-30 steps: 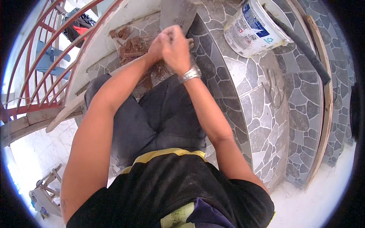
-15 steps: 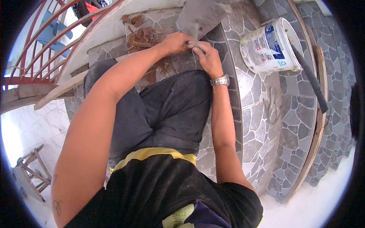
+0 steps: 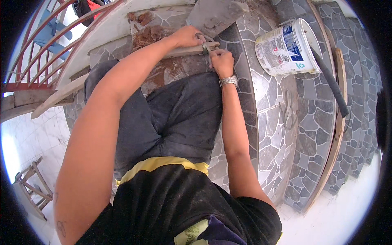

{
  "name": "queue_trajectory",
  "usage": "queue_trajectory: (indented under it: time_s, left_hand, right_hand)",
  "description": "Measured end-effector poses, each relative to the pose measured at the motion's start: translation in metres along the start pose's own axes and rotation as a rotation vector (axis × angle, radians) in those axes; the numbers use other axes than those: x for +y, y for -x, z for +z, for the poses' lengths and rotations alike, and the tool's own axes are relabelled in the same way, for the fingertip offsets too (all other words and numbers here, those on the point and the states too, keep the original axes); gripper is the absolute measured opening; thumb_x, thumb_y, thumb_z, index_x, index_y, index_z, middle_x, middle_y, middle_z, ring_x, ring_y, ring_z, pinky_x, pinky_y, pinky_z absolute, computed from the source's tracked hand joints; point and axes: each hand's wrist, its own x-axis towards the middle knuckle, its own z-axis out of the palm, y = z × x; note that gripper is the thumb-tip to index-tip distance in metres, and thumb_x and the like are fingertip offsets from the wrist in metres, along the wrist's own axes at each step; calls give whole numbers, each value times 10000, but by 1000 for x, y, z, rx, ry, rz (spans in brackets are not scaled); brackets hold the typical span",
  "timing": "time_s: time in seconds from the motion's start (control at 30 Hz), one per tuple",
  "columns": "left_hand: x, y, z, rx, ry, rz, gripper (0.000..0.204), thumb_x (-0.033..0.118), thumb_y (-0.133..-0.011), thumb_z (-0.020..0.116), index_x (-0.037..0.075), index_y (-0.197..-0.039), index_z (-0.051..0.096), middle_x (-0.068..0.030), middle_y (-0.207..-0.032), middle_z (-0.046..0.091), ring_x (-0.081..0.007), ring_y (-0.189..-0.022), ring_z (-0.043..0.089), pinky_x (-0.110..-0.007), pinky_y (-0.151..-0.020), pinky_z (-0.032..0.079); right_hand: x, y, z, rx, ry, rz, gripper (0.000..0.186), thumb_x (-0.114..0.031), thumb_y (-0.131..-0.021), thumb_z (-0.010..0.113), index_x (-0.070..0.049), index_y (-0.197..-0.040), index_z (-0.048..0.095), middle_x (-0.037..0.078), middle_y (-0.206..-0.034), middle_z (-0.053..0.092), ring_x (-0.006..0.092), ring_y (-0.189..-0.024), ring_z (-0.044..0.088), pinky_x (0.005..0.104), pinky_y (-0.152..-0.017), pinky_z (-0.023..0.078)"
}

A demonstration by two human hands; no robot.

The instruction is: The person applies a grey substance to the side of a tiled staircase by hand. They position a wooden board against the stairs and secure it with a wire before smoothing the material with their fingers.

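Both my hands work close together at the end of a long wooden strip (image 3: 185, 52) that passes under my left forearm. My left hand (image 3: 190, 37) is closed at the strip's far side, its fingertips pinching something thin and dark, too small to name. On the near right side, my right hand (image 3: 222, 62) is closed too, thumb and fingers pressed together by the strip's end; what they hold is hidden. A small greenish patch shows on the wood between the hands. Beyond them lies a flat grey sheet (image 3: 214, 18). Brown, loose dirt (image 3: 153, 37) covers the stone-patterned step next to my left hand.
A white bucket (image 3: 275, 51) stands tilted on the step at right, a dark bar (image 3: 332, 85) leaning out of it. Past it, a long wooden batten (image 3: 335, 143) lies along the steps. Red railing (image 3: 49, 45) rises at far left; a wooden stool (image 3: 34, 185) stands lower left.
My hands have moved apart a little, the left one up and away. The strip's end now shows between them. The whole view has shifted slightly.
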Motion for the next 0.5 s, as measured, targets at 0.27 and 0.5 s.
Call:
queue_trajectory:
  time_s: [0.27, 0.5]
  left_hand:
    - [-1, -8, 0, -3, -85, -45, 245, 323, -785, 717, 193, -984, 773, -159, -838, 718, -306, -784, 686, -413, -740, 528]
    - [0, -8, -1, 10, -27, -7, 244, 330, -765, 715, 161, -934, 764, -151, -835, 717, -314, -792, 684, -424, -748, 521]
  right_hand:
    - [6, 3, 6, 97, -209, -142, 213, -204, -843, 682, 8, -838, 704, 109, -695, 680, 216, -636, 680, 355, -631, 517]
    - [15, -14, 15, 185, 196, -309, 194, -151, -855, 642, 39, -841, 675, 266, -873, 674, 477, -877, 633, 467, -776, 524]
